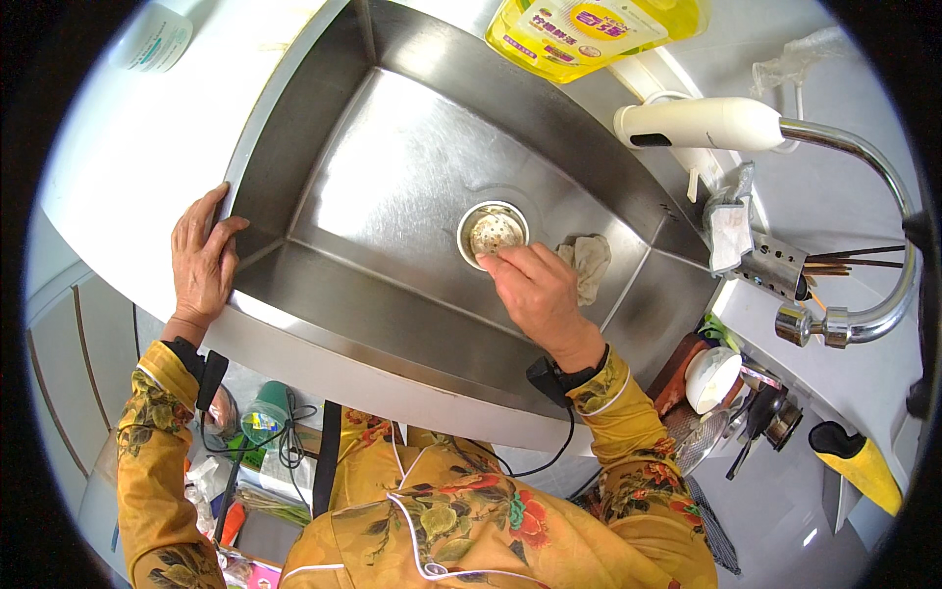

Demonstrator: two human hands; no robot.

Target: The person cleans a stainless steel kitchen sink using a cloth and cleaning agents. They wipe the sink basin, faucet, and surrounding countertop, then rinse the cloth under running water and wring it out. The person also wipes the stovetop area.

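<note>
A stainless steel sink [412, 169] set in a white counter lies before me. Toward its right end is a round drain with a perforated strainer [494, 234], which has brownish specks in it. My right hand [536, 291] reaches down over the drain, thumb and fingertips pinched at the strainer's near rim. My fingers partly cover that edge. Just right of this hand a crumpled pale cloth [589, 266] lies on the sink floor. At the sink's left rim my left hand [204, 254] rests on the edge, fingers apart, holding nothing.
A chrome faucet with a white body [699, 124] arches over the right side. Yellow detergent [589, 33] stands behind the sink, a white jar [151, 40] at the back left. A perforated metal chopstick holder [769, 266] and a white bowl [712, 379] are at right.
</note>
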